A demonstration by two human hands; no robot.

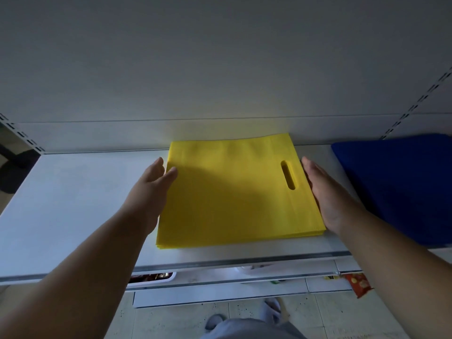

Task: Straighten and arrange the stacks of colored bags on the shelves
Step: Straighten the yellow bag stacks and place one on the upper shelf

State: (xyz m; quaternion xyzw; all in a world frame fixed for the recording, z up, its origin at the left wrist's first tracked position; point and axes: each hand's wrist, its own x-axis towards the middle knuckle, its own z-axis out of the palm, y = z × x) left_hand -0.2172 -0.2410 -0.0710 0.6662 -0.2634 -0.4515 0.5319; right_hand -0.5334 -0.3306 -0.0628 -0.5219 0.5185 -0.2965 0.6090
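Note:
A flat stack of yellow bags [232,192] lies in the middle of the white shelf [73,204], with a cut-out handle slot near its right side. My left hand [151,189] lies with straight fingers against the stack's left edge. Along the right edge my right hand [327,194] presses flat, palm inward. A stack of blue bags [401,187] sits on the same shelf to the right, cut off by the frame's edge.
The shelf's back panel rises behind the stacks, with slotted uprights at both sides. Below the front rail [220,263] are lower shelves holding a white bin [151,277] and a red snack packet [358,283]. The tiled floor and my feet show at the bottom.

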